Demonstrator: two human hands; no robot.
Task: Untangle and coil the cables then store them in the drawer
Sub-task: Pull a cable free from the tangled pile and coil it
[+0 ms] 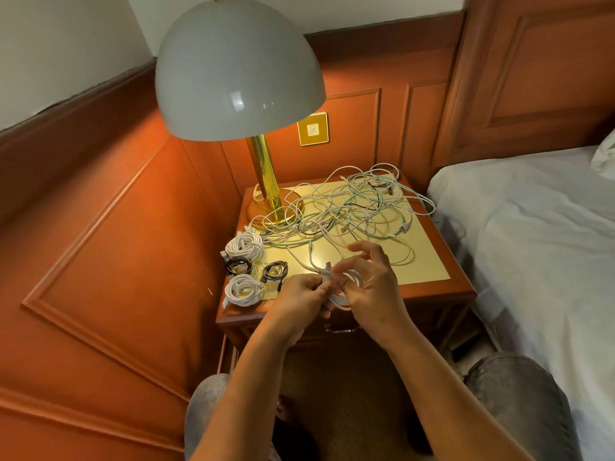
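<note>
**Coil in both hands at the front edge; loose tail runs back toward the tangle**

The left hand point(301, 296) and right hand point(372, 281) meet just above the front edge of the reddish wooden bedside table with a pale yellow inset top point(429, 261). Between them sits a thin white cable partly wound into a small coil point(342, 294).

Grip: left fingers curled and pinching the coil near its top. Right hand cups the coil from the other side, thumb and lower fingers against the loops, upper fingers lifted and half spread. Neither hand is free.

Key relation: the unwound tail leaves the top of the coil and runs away from the person, toward the back of the table, into the loose tangle of white, pale green and black cables point(352, 204). The cable's long axis lies front to back. The right hand is on the side nearer the tangle's bulk, so it looks better placed to draw in slack while the left holds the coil.

Four finished coils, two white and two black point(248, 264), lie at the front left corner. The brass lamp with a grey dome shade point(266, 181) stands at the back left corner, with tangle loops lying round its base; a snag there seems possible.

The closed wooden drawer with a metal handle point(342, 329) sits directly below the hands. Nothing is stored yet, by my reading; much tangle remains.
</note>
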